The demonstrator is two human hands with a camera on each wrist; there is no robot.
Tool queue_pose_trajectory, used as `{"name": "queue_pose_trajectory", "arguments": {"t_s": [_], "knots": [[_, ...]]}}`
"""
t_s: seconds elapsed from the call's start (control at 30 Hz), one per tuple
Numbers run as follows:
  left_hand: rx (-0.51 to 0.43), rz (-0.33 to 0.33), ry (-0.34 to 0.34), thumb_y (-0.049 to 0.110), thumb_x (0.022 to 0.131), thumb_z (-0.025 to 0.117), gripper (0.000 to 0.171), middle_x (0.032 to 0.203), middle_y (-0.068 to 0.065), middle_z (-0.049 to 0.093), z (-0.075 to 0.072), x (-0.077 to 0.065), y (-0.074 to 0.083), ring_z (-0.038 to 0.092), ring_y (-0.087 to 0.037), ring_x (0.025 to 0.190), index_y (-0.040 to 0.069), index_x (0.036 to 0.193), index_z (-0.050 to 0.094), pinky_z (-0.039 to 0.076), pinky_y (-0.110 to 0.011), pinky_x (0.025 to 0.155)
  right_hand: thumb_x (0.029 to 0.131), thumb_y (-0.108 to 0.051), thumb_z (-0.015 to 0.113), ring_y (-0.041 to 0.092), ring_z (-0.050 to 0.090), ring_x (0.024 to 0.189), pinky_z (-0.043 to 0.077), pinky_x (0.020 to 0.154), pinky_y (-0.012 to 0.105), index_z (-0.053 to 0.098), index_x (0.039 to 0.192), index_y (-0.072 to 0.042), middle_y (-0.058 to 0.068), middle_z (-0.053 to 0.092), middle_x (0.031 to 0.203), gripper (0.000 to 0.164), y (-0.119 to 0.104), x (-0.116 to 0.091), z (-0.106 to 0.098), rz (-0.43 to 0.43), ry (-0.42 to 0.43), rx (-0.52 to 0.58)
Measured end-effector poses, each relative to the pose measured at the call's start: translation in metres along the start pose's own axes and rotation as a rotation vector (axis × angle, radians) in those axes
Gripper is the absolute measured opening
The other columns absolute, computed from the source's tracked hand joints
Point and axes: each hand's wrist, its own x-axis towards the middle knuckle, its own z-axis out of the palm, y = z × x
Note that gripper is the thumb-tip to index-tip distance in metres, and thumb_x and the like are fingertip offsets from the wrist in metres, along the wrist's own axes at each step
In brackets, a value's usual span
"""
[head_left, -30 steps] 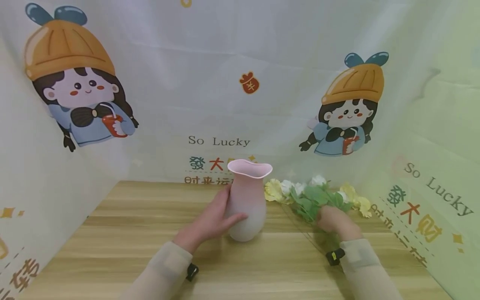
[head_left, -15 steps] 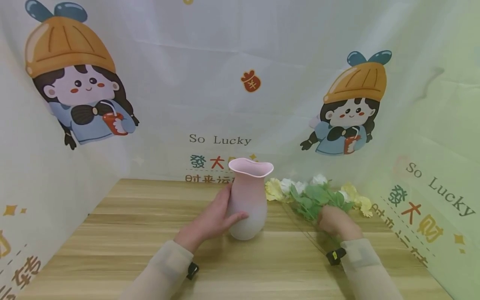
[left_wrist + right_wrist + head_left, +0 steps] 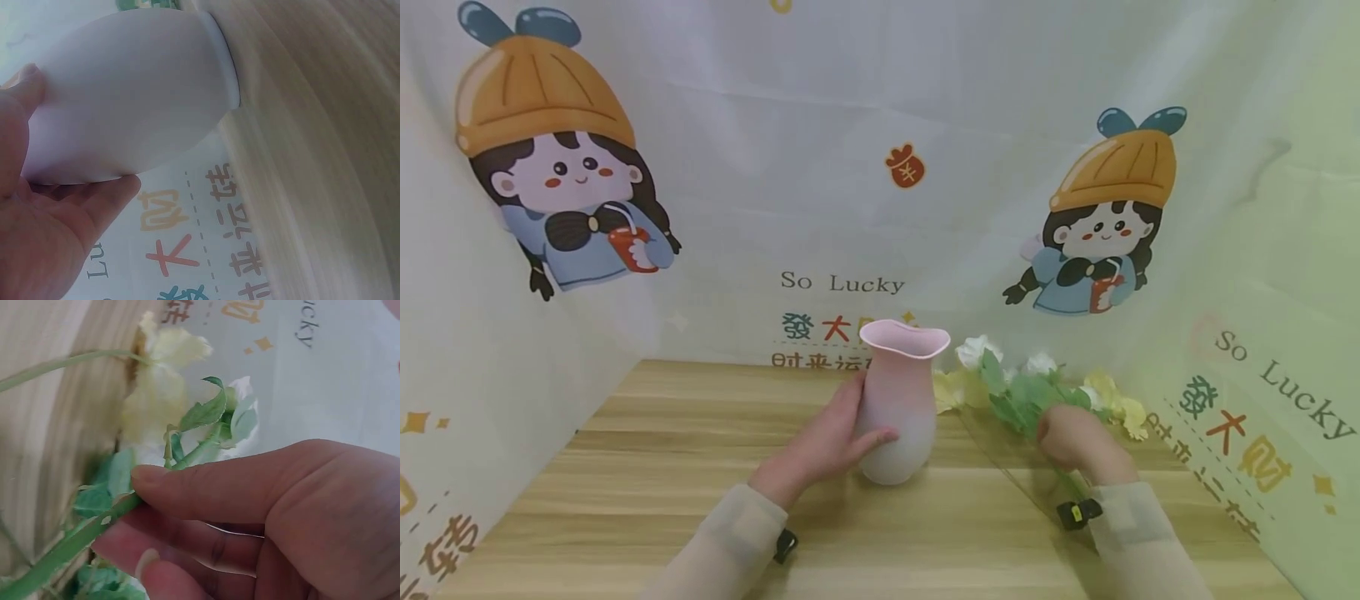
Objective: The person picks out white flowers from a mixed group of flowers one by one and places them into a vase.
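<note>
Vase (image 3: 897, 417) stands upright on the table (image 3: 662, 475), left hand (image 3: 822, 443) gripping its 8 o'clock side, right hand (image 3: 1084, 443) at 3 o'clock pinching a flower stem (image 3: 69, 548): step judged pickup, next move likely needing an untangled lift.

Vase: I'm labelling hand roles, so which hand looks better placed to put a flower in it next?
Most likely the right hand: it already pinches a stem, just right of the vase. The left hand is occupied, holding the vase upright.
</note>
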Motion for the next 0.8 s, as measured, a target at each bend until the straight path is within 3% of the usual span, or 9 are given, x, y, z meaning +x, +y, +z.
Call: {"name": "queue_pose_trajectory", "arguments": {"t_s": [0.1, 0.2, 0.53, 0.8], "knots": [[-0.001, 0.006, 0.006, 0.044, 0.089, 0.074, 0.096, 0.143, -0.015, 0.036, 0.001, -0.001, -0.001, 0.041, -0.021, 0.125, 0.002, 0.153, 0.017, 0.038, -0.047, 0.106, 0.078, 0.005, 0.059, 0.016, 0.055, 0.055, 0.050, 0.048, 0.028, 0.069, 0.093, -0.002, 0.005, 0.064, 0.079, 0.019, -0.004, -0.003, -0.004, -0.001, 0.047, 0.025], [-0.002, 0.010, 0.009, 0.044, 0.089, 0.074, 0.095, 0.141, -0.015, 0.037, 0.002, -0.001, -0.002, 0.041, -0.020, 0.123, 0.002, 0.153, 0.018, 0.038, -0.046, 0.106, 0.084, 0.002, 0.062, 0.017, 0.056, 0.055, 0.053, 0.048, 0.030, 0.068, 0.101, 0.002, 0.008, 0.065, 0.085, 0.018, -0.006, -0.006, -0.007, 0.011, 0.074, 0.063], [-0.023, 0.002, 0.016, 0.042, 0.087, 0.076, 0.095, 0.141, -0.014, 0.037, 0.000, -0.002, 0.000, 0.042, -0.021, 0.122, 0.001, 0.152, 0.020, 0.039, -0.046, 0.105, 0.091, -0.006, 0.063, 0.030, 0.063, 0.080, 0.056, 0.069, 0.049, 0.069, 0.106, 0.005, 0.020, 0.069, 0.096, 0.020, -0.013, -0.007, -0.023, -0.074, 0.274, -0.033], [0.000, -0.001, 0.006, 0.045, 0.089, 0.074, 0.095, 0.141, -0.014, 0.037, 0.001, -0.002, 0.000, 0.041, -0.020, 0.123, 0.002, 0.153, 0.019, 0.039, -0.045, 0.106, 0.092, -0.006, 0.059, 0.027, 0.063, 0.073, 0.055, 0.062, 0.048, 0.068, 0.111, 0.005, 0.021, 0.069, 0.097, 0.023, -0.020, -0.016, -0.032, -0.075, 0.407, -0.024]]}}
